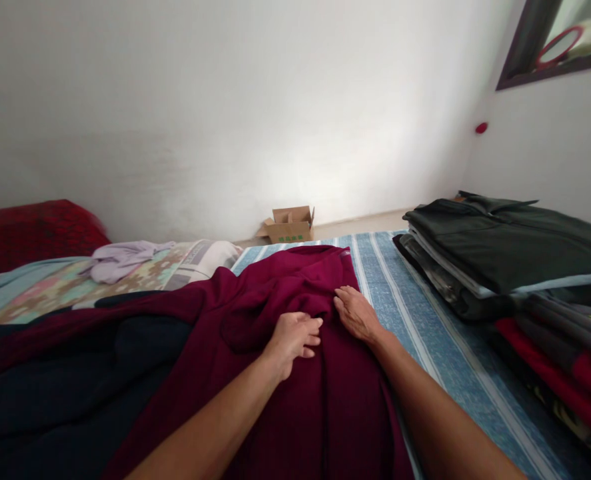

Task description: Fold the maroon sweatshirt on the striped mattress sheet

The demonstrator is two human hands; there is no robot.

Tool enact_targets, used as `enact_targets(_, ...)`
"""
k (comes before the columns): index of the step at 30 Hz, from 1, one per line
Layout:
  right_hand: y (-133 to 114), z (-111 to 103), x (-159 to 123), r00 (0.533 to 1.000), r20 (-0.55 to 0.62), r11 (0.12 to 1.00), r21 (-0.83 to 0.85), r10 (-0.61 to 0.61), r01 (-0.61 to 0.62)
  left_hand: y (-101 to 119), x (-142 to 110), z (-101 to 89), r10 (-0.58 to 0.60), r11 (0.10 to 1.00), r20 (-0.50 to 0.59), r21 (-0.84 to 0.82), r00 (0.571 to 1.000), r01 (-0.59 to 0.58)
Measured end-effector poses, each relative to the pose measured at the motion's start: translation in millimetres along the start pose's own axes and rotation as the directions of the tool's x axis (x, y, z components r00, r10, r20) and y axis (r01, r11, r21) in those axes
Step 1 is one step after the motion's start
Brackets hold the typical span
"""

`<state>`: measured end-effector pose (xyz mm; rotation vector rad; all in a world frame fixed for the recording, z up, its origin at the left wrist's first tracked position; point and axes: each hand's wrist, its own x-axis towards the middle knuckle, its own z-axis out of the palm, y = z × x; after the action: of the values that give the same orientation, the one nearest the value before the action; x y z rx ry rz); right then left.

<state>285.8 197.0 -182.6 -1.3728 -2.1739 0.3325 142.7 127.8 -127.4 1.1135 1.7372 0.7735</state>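
Note:
A maroon long-sleeved garment (275, 413) lies spread over the bed, bunched in folds near its far end, with one sleeve stretched to the left. My left hand (295, 339) is over the middle of it, fingers loosely bent and apart, with nothing visible between them. At the garment's right side, my right hand (358, 313) has its fingers curled onto the cloth near the edge; the thumb is hidden. Beneath the sleeve and to the left is a dark navy garment (75, 380).
Folded dark green clothes (515, 237) are stacked at right, with red and grey folded clothes (570, 360) nearer. A blue striped sheet (405, 300) covers the bed. An open cardboard box (290, 227) stands by the wall. A lilac cloth (122, 260) and red bedding (35, 233) lie left.

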Motion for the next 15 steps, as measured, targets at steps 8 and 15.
enact_targets(8,0,0,-1,1.000,0.002,1.000,0.002,-0.001,0.001,2,18,25.3,-0.074,0.941,-0.004,-0.331,0.997,0.069)
enact_targets(15,0,2,-1,1.000,0.015,1.000,-0.015,-0.001,0.002,14,29,28.6,-0.014,0.979,-0.003,-0.205,1.000,0.013)
